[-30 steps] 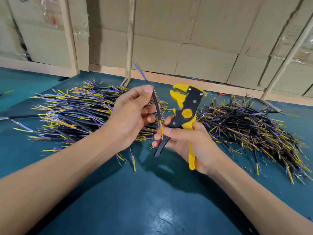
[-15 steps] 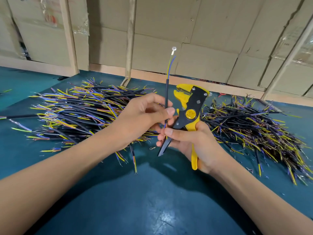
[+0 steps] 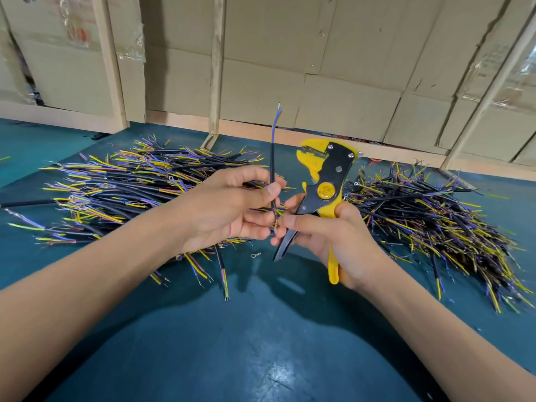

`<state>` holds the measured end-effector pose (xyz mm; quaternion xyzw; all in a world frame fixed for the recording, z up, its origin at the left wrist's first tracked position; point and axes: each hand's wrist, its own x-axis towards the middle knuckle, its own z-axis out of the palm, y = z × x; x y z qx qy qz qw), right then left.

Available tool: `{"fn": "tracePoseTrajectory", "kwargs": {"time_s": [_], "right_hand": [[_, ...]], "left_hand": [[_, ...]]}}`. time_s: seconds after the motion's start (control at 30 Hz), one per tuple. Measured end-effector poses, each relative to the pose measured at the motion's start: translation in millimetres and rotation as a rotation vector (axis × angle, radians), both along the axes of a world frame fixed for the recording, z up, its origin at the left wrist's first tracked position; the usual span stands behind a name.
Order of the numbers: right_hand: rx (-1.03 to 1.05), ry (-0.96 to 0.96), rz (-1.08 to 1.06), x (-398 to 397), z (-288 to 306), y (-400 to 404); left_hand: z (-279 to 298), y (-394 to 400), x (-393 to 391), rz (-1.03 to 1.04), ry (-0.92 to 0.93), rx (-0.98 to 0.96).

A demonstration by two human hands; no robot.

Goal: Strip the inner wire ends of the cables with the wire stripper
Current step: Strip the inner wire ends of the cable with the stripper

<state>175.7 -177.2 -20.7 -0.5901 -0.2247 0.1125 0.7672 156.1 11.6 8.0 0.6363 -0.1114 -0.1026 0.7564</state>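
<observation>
The left hand [image 3: 229, 207] has its thumb and fingers curled around a single black cable [image 3: 272, 169], pinching it near its lower end so that it stands almost upright; at the top, blue and yellow inner wires [image 3: 276, 123] poke out of the black sheath, and at the bottom a few short coloured ends show between the two hands; the right hand [image 3: 333, 239] is wrapped around the yellow handle of the wire stripper [image 3: 324, 184], fingers closed tight on it, with the thumb stretched over towards the cable's lower end, touching or nearly touching it, I cannot tell which; the stripper's yellow-and-black head points up and away, just beside the cable but not on it, and its thin black handle sticks down below the fingers; to the left of the hands lies a big heap of cables [image 3: 124, 187] with yellow and purple ends fanned out, and to the right a second heap [image 3: 429, 219] sprawls the same way; both sit on a dark teal table [image 3: 261, 343]; a tiny metal ring terminal [image 3: 255, 255] lies on the surface just under the hands; behind the table stands a wall of cardboard sheets [image 3: 333, 68] held by wooden battens [image 3: 217, 68].
</observation>
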Motion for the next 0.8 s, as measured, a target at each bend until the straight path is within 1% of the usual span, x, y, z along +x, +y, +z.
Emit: {"fn": "tracePoseTrajectory", "kwargs": {"time_s": [0.1, 0.23, 0.37, 0.47, 0.63, 0.73, 0.8], "right_hand": [[0.021, -0.041, -0.072, 3.8, -1.0, -2.4], [0.037, -0.054, -0.082, 7.2, -0.6, -8.0], [0.004, -0.089, -0.091, 7.4, -3.0, -8.6], [-0.034, -0.137, -0.144, 8.7, -5.4, -8.7], [-0.055, -0.206, -0.158, 7.0, -3.2, -9.0], [-0.067, -0.217, -0.150, 4.7, -3.1, -5.6], [-0.070, -0.226, -0.148, 2.6, -2.5, -3.7]], "left_hand": [[2.8, 5.1, 1.3, -0.032, 0.058, -0.025], [0.7, 7.4, 1.0, -0.046, 0.064, 0.077], [-2.4, 2.7, 0.8, -0.006, 0.106, 0.015], [-1.7, 4.8, 1.6, 0.018, 0.144, -0.020], [-1.6, 5.8, 3.8, -0.106, 0.222, -0.096], [-3.2, 5.4, 5.2, -0.205, 0.258, -0.084], [-4.1, 6.6, 7.1, -0.225, 0.275, -0.071]]}}
